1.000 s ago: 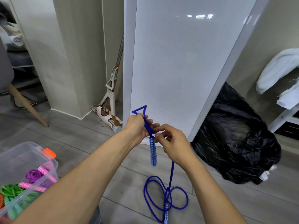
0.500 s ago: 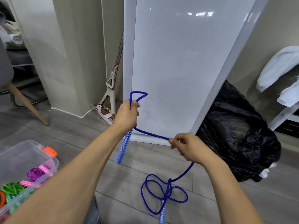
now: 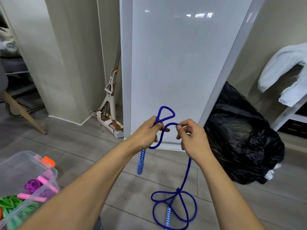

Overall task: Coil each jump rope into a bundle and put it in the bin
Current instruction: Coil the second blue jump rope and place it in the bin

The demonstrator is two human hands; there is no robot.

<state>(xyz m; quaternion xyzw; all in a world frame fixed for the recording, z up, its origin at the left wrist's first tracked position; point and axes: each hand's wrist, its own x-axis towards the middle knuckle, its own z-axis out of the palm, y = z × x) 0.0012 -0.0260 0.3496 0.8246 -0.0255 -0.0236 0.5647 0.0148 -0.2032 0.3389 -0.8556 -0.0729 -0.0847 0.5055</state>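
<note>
Up at chest height, the blue jump rope (image 3: 184,173) is held between both hands, part coiled and part trailing to the floor (image 3: 232,205). The left hand (image 3: 147,130) is clenched around the rope, with a small loop standing up out of the top of the fist, and one blue-and-white patterned handle (image 3: 141,161) hangs straight down below that hand. From the fist the rope arches over to the right hand (image 3: 192,138), which pinches it between thumb and forefinger, the other fingers loosely curled. Below the right hand the rope drops to the floor, where it lies in a few loose crossing loops with the second handle (image 3: 168,217) among them.

On the floor to the person's left stands the clear plastic bin (image 3: 25,163) with an orange latch (image 3: 48,161); inside are a purple coiled rope (image 3: 33,185) and green coiled ropes (image 3: 10,203). Along the floor's far edge a tall white panel (image 3: 174,72) leans upright. A mop (image 3: 110,100) stands just to its left and a full black bag (image 3: 240,146) sits to its right, touching its edge. A white cloth (image 3: 282,67) is draped over a rack beyond the bag.
</note>
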